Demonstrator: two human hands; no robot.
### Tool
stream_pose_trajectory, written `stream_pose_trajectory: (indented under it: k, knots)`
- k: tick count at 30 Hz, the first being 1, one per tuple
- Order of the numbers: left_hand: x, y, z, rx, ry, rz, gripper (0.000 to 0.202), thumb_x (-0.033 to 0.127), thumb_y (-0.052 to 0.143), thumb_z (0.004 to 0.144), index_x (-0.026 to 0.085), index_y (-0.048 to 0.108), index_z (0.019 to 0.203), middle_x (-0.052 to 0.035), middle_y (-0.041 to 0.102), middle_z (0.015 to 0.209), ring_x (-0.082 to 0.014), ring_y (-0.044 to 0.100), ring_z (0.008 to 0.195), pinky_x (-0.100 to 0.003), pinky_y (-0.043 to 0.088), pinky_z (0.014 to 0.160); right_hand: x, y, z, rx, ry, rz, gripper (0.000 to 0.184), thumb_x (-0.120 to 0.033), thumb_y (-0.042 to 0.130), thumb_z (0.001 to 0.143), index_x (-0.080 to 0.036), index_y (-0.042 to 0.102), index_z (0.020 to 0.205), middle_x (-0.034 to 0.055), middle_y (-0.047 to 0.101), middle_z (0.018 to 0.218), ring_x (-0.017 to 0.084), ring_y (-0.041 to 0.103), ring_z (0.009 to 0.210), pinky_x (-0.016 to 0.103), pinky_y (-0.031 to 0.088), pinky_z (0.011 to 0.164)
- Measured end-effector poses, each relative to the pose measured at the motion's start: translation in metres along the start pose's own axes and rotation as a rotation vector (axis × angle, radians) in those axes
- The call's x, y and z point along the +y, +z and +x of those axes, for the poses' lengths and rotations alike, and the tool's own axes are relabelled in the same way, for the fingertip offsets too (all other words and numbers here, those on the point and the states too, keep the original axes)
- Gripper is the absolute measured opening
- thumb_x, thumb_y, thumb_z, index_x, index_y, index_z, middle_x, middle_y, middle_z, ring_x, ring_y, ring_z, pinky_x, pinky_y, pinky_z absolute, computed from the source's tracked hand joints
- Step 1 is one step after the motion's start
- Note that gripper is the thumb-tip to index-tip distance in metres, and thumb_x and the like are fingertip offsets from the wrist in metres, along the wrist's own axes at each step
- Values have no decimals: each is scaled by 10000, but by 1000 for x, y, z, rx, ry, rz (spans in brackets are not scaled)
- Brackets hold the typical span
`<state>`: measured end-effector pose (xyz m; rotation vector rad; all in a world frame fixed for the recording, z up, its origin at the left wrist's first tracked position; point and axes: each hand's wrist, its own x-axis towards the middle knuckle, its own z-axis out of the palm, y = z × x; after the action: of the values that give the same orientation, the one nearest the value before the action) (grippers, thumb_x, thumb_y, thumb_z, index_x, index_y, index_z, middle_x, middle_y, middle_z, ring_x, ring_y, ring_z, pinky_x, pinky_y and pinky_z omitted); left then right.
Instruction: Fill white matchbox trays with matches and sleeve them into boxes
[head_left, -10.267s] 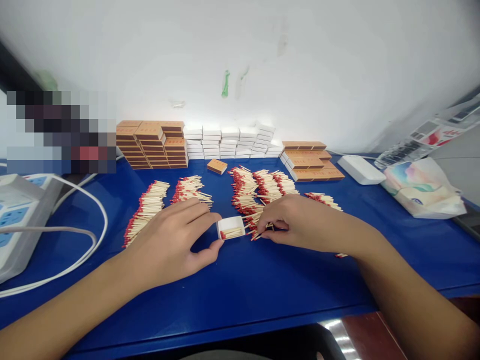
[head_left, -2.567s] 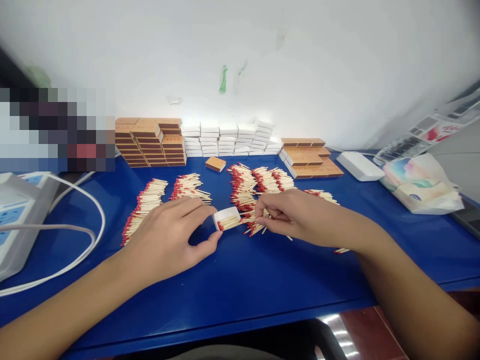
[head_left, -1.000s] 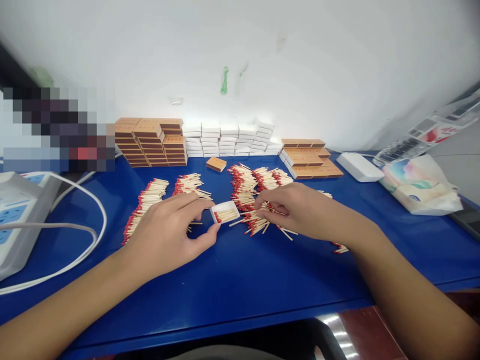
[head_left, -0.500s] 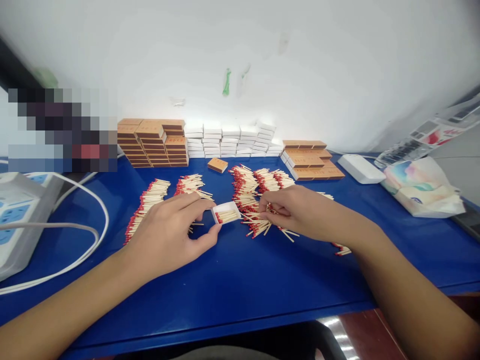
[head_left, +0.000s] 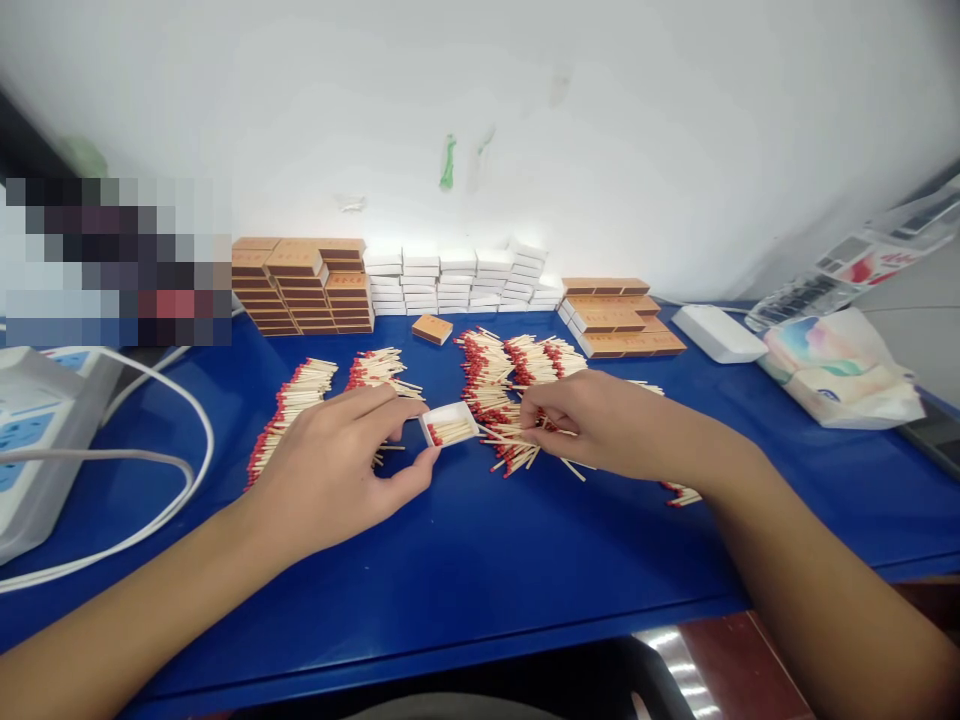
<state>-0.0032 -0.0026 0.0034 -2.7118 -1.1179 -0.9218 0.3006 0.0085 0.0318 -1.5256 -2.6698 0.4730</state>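
My left hand (head_left: 337, 450) grips a small white matchbox tray (head_left: 455, 412) between thumb and fingers, tilted a little above the table. Several red-tipped matches (head_left: 450, 432) lie side by side in the tray, along its near side. My right hand (head_left: 577, 420) is closed in a pinch just right of the tray. Pale matchsticks (head_left: 495, 434) stick out from its fingertips toward the tray; how many it holds is hard to see. Behind and under that hand spreads a heap of loose matches (head_left: 484, 370). More matches (head_left: 296, 400) lie in rows beyond my left hand, partly covered by it.
Orange matchboxes (head_left: 300, 290) are stacked at the back left, white trays (head_left: 439, 283) behind the middle, more orange boxes (head_left: 622, 318) to the right. One matchbox (head_left: 432, 329) lies alone. A power strip (head_left: 45, 440) with cables stands left; a tissue pack (head_left: 840, 370) and white adapter (head_left: 718, 334) sit right.
The view has shifted very slightly. Both hands keep nearly the same pose, with the tray still in the left and the right still pinched beside it.
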Motion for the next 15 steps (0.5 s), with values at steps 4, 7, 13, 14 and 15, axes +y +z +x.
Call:
stream_pose_trajectory:
  k: [4, 7, 13, 14, 15]
  knots:
    - [0, 1, 0, -11, -7, -6, 213, 279, 701, 954, 171, 767, 1124, -28, 757, 899, -186, 720, 781, -311, 537, 687, 2, 1, 1, -9, -11, 26, 196, -326, 568, 1026, -230, 672, 891, -6, 701, 789, 154, 591, 675, 292, 340, 601]
    - [0, 0, 0, -33, -9, -15, 216, 278, 703, 953, 169, 770, 1127, -32, 762, 919, -189, 722, 785, -318, 545, 680, 3, 1, 1, -22, -6, 27, 191, -332, 577, 1022, -233, 671, 889, -10, 690, 771, 156, 578, 666, 292, 334, 595]
    - [0, 0, -1, -40, -20, -27, 228, 291, 694, 963, 176, 769, 1145, -34, 776, 959, -186, 733, 805, -321, 566, 707, 1, -1, 1, 4, -16, -1, 193, -333, 590, 1012, -227, 689, 886, 8, 690, 766, 165, 566, 652, 311, 306, 596]
    - [0, 0, -1, -42, -22, -25, 230, 296, 691, 965, 177, 770, 1146, -38, 778, 960, -188, 737, 810, -320, 565, 706, 1, -1, 1, 3, -22, -8, 185, -322, 598, 1003, -226, 693, 877, 8, 685, 754, 166, 558, 645, 315, 297, 592]
    - [0, 0, -1, -44, -24, -24, 233, 303, 689, 967, 177, 770, 1146, -42, 780, 961, -188, 739, 812, -318, 564, 704, 1, -1, 1, 0, -27, -12, 177, -311, 603, 996, -226, 695, 870, 7, 682, 745, 167, 553, 641, 318, 291, 589]
